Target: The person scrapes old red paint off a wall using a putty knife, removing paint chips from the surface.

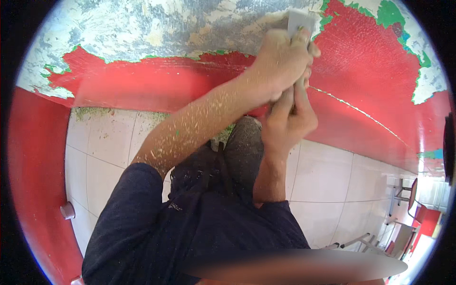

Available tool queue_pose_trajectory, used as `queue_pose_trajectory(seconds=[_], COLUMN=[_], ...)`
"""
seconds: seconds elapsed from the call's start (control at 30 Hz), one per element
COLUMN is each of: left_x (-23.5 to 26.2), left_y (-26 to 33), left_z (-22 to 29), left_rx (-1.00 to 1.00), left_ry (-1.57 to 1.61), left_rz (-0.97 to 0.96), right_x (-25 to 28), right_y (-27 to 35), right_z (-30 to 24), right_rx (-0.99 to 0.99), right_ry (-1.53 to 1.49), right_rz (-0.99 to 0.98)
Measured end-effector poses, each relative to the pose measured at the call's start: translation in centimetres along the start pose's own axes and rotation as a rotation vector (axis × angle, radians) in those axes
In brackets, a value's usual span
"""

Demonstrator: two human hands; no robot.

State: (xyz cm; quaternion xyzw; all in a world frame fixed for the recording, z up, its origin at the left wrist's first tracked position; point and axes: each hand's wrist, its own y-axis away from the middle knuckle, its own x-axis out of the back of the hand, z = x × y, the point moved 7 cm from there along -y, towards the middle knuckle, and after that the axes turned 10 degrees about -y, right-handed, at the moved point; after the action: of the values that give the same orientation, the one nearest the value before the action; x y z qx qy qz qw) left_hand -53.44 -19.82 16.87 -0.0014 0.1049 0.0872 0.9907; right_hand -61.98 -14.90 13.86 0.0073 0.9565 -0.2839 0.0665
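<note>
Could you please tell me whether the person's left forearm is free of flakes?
No, pale flakes are scattered over the left forearm, behind the left hand that holds the scraper.

"What clothes can you see on top?"
"A dark blue T-shirt (pixel 228 237) with short sleeves (pixel 124 202) and a tiny pale mark (pixel 175 206)."
"And the trousers (pixel 240 152)?"
"Very dark, and dusty on one knee (pixel 248 129). The left hand (pixel 283 59) and right hand (pixel 289 126) are bare. Little light specks (pixel 160 153) dot the left arm (pixel 199 116)."
</note>
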Motion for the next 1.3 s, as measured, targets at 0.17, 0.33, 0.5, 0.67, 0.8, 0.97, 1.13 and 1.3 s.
queue_pose_trajectory(seconds=[0.17,0.33,0.5,0.67,0.8,0.97,1.13,1.3], left_x=[-0.4,0.0,-2.1,0.9,-0.3,0.0,-0.7,-0.5], left_y=[-1.0,-2.6,-1.8,-0.7,-1.1,-1.6,-0.2,-0.8], left_z=[0.4,-1.3,2.9,-0.6,0.9,1.5,1.2,1.9], left_rx=[-0.095,-0.147,-0.337,-0.052,-0.101,-0.082,-0.059,-0.149], left_ry=[-0.095,-0.088,-0.211,-0.027,-0.126,-0.171,-0.160,-0.259], left_rz=[0.067,0.049,-0.073,-0.003,0.026,0.025,0.007,0.047], right_x=[0.1,0.4,0.5,-0.6,0.7,-0.2,0.3,-0.3], right_y=[-0.7,-0.8,-2.3,0.6,-0.9,-1.5,-0.7,-1.1], right_z=[1.7,2.1,-0.7,1.6,0.4,0.3,0.3,1.1], right_rx=[-0.105,0.103,-0.077,-0.024,0.078,0.036,0.054,0.074], right_ry=[-0.192,-0.143,-0.084,-0.027,-0.054,-0.246,-0.232,-0.279], right_rz=[0.010,0.080,-0.023,-0.006,0.041,0.051,-0.024,-0.012])
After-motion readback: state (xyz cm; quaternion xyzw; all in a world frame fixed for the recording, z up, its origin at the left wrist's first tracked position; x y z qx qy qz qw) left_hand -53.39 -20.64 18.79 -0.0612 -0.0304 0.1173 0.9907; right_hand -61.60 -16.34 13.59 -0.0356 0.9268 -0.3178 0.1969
